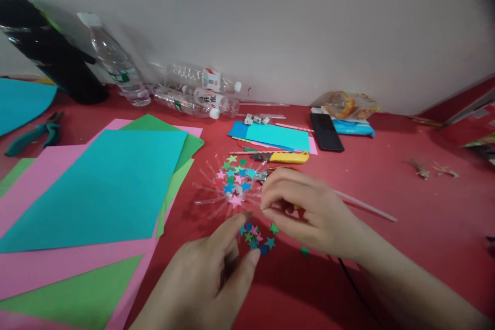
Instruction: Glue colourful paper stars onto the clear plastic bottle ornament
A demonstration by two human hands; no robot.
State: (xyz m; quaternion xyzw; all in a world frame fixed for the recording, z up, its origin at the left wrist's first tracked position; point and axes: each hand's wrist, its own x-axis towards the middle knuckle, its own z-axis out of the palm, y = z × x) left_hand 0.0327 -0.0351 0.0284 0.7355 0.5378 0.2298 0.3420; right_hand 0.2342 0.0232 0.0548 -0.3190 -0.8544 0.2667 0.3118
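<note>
The left hand [209, 283] sits nearest, thumb and forefinger spread apart and gripping nothing, its fingertips just short of a small heap of loose stars [256, 237] on the red table [406, 227]. The heap lies straight ahead of that hand and between the two hands, spread a little left to right with no clear long axis. I count about eight stars in it, plus one stray star [304, 251] apart to the right. The right hand [305, 211] hangs just beyond the heap, fingertips pinched together; on what, I cannot tell. Just past both hands lies one clear plastic piece [207, 200] with spokes fanning out, carrying roughly a dozen more stars. Farther on lie one yellow knife [288, 157], a fan of paper sheets [100, 185] on the left, one phone [327, 132], one pair of pliers [34, 134] and three bottles [116, 64], one upright and two lying down
</note>
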